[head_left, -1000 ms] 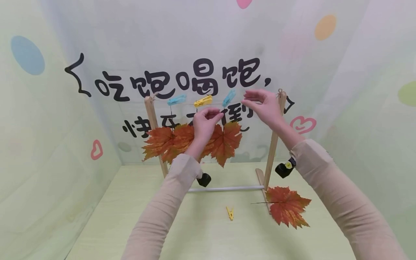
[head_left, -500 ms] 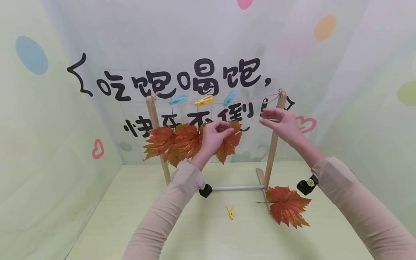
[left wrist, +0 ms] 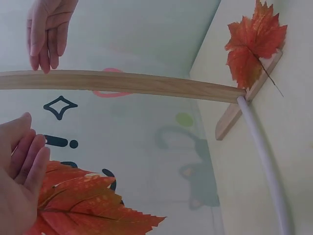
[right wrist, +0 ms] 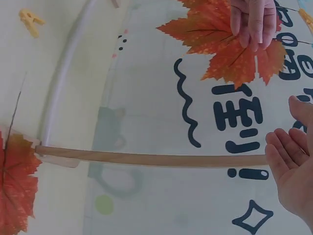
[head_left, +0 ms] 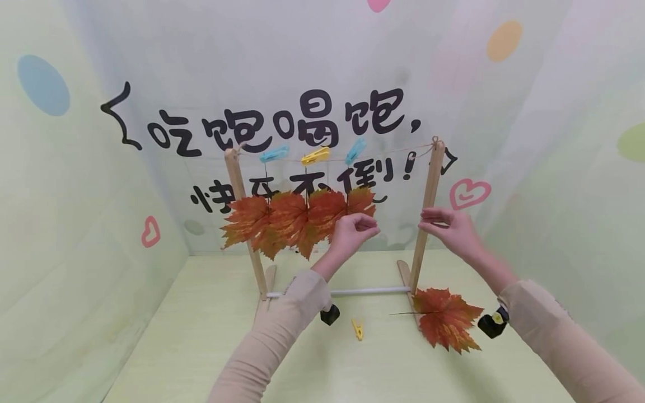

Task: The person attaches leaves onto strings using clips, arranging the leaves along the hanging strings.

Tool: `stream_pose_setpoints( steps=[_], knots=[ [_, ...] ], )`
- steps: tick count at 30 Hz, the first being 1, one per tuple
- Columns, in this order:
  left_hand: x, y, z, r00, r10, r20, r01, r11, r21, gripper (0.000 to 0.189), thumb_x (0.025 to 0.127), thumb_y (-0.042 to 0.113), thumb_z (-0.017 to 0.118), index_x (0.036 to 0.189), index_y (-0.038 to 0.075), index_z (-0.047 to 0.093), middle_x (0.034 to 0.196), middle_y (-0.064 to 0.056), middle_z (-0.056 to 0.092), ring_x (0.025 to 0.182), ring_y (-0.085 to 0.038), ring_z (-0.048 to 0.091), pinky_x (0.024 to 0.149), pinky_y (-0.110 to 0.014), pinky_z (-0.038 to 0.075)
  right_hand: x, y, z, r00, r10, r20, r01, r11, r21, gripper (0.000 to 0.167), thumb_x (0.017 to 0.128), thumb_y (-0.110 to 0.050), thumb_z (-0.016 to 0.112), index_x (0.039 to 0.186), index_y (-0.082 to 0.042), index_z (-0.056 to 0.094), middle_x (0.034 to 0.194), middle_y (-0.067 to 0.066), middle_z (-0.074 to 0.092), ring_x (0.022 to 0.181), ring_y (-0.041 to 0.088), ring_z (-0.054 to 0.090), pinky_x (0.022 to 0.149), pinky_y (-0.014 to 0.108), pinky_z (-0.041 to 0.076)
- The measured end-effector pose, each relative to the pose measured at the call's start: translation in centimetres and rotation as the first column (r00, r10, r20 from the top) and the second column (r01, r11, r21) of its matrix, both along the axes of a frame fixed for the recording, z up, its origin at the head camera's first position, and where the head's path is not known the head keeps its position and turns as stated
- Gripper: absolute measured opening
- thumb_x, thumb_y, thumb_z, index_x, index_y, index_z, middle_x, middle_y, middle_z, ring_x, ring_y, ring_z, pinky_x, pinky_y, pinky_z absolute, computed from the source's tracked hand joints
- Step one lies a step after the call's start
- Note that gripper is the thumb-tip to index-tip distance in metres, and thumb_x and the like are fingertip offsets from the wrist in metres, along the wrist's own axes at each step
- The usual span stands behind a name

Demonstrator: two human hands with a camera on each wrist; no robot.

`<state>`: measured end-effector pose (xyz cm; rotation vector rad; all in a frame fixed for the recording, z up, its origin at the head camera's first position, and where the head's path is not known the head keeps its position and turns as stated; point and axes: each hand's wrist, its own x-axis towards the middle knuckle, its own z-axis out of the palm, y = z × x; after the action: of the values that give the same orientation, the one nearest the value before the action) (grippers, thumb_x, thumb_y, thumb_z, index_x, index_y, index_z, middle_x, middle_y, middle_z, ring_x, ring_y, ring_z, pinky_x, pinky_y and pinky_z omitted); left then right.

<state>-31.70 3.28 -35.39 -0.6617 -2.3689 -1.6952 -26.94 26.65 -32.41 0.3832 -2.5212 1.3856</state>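
My left hand (head_left: 350,236), fingers loosely bent and nothing in them, overlaps the right end of a row of orange maple leaves (head_left: 287,215). In the left wrist view a hanging leaf (left wrist: 83,200) shows just behind its fingers. Beside the right wooden post (head_left: 428,196) is my right hand (head_left: 456,232), also without anything in its loosely bent fingers. The leaves hang by their stems from a string (head_left: 390,151), under a blue clothespin (head_left: 274,154), a yellow clothespin (head_left: 316,155) and another blue clothespin (head_left: 355,151).
A single maple leaf (head_left: 445,319) lies on the table (head_left: 393,369) at the foot of the right post. Left of it lies a yellow clothespin (head_left: 358,329). A white rod (head_left: 370,291) joins the feet of the stand, with a printed cloth (head_left: 242,56) behind.
Both hands have come down from the string, the left from near the right blue clothespin, and shifted to the right. The hanging leaves and clothespins stay in place.
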Motion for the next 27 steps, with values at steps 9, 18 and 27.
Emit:
stream_pose_setpoints(
  steps=[9,18,27],
  knots=[
    [0.7,2.0,-3.7,0.995,-0.088,0.054,0.09,0.995,-0.037,0.016,0.077,0.01,0.072,0.091,0.002,0.068,0.084,-0.008,0.068,0.073,-0.011,0.062,0.064,-0.017,0.05,1.1,1.6,-5.7,1.0,-0.003,0.023,0.003,1.0,0.004,0.04,0.087,-0.015,0.062,0.117,0.009,0.054,0.108,0.025,0.06,0.098,0.033,0.059,0.077,0.017,0.049],
    [1.0,3.2,-8.4,0.99,-0.099,0.104,0.112,0.985,-0.133,0.015,0.077,0.009,0.072,0.09,0.003,0.068,0.083,-0.006,0.068,0.073,-0.011,0.063,0.064,-0.016,0.049,2.7,3.2,-9.7,0.989,-0.081,0.121,0.079,0.997,0.025,0.047,0.086,-0.023,0.063,0.121,0.006,0.052,0.114,0.024,0.058,0.104,0.035,0.056,0.085,0.035,0.048],
    [2.4,3.6,-12.9,0.982,-0.125,0.139,0.153,0.964,-0.217,0.014,0.078,0.011,0.071,0.089,0.003,0.068,0.083,-0.006,0.068,0.073,-0.011,0.063,0.065,-0.017,0.048,4.0,4.1,-13.0,0.976,-0.116,0.183,0.119,0.993,-0.003,0.044,0.086,-0.019,0.062,0.121,0.007,0.051,0.114,0.025,0.058,0.103,0.036,0.056,0.083,0.036,0.05]
  ],
)
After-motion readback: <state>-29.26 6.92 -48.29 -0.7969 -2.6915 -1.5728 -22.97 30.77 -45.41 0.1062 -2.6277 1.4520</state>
